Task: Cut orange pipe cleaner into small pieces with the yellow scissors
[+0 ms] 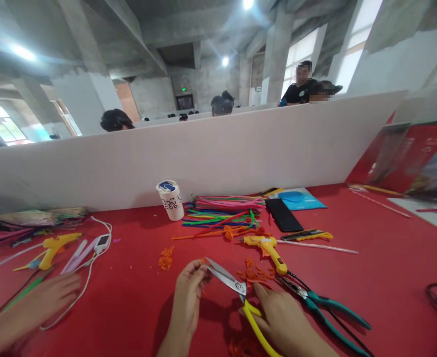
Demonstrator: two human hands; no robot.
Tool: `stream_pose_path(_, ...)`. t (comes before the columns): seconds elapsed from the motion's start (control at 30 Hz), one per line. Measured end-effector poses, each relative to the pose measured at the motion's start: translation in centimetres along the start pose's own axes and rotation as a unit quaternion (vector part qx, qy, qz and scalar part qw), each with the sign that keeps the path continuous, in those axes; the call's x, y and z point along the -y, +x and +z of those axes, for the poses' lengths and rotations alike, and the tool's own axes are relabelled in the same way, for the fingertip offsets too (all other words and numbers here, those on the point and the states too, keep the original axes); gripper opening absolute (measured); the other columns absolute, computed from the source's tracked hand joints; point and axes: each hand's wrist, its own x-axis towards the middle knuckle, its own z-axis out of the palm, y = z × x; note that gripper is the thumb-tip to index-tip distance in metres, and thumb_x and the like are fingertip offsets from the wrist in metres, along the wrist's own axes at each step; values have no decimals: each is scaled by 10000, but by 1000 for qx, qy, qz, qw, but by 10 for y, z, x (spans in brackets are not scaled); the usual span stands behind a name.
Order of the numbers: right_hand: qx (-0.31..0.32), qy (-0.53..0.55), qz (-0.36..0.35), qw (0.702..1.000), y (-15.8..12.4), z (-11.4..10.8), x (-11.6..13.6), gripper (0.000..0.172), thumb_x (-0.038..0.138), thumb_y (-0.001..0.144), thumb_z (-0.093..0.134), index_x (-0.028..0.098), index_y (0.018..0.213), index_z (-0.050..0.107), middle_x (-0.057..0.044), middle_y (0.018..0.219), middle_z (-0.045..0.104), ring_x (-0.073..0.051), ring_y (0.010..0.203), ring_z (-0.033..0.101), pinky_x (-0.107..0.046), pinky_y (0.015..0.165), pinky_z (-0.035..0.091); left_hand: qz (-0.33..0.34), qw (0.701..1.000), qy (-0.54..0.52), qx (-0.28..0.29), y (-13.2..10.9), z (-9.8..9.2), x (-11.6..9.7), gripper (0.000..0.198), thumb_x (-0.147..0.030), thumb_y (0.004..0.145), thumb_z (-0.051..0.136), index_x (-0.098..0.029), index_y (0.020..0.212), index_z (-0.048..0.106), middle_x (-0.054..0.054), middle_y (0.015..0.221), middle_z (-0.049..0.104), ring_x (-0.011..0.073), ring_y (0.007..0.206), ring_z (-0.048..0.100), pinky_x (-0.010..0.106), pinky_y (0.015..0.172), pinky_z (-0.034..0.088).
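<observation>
My right hand [283, 320] grips the yellow handles of a pair of scissors [227, 280], whose open metal blades point up and left. My left hand [188, 292] is pinched shut on a small orange piece at the blade tips; the piece is too small to name. Orange cuttings [253, 272] lie scattered on the red table [136, 292] just beyond the blades, and a second small heap of orange cuttings [165, 258] lies to the left.
A yellow glue gun [268, 248], green-handled pliers [322, 307], a black phone [283, 214], a bundle of coloured pipe cleaners [223, 210] and a white cup [170, 200] lie ahead. Another person's hand [35, 302] rests at left near a second glue gun [54, 247]. A white partition [203, 153] backs the table.
</observation>
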Motion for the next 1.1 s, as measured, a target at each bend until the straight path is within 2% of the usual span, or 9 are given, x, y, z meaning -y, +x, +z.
stream_pose_path(0.27,6,-16,-5,1000,2,1,2,244,417,775,454,179,775,508,-69,655,647,-232,571,598,-281,455,194,3,1000,0,8,0,2,2,91,-196,638,642,-132,702,628,24,665,623,121,602,562,236,621,442)
stream_pose_path(0.6,8,-11,4,1000,0,2,5,251,409,783,455,168,802,521,-79,680,655,-234,584,602,-278,458,195,4,1000,0,13,0,2,4,112,-195,636,643,-134,730,644,38,698,638,136,641,579,250,648,453)
stream_pose_path(1.1,15,-41,-17,999,0,7,5,285,413,803,431,145,818,526,-90,649,652,-256,577,610,-283,446,188,-3,1000,-23,5,-2,3,-1,79,-179,624,659,-128,684,646,23,673,637,104,609,566,213,620,445)
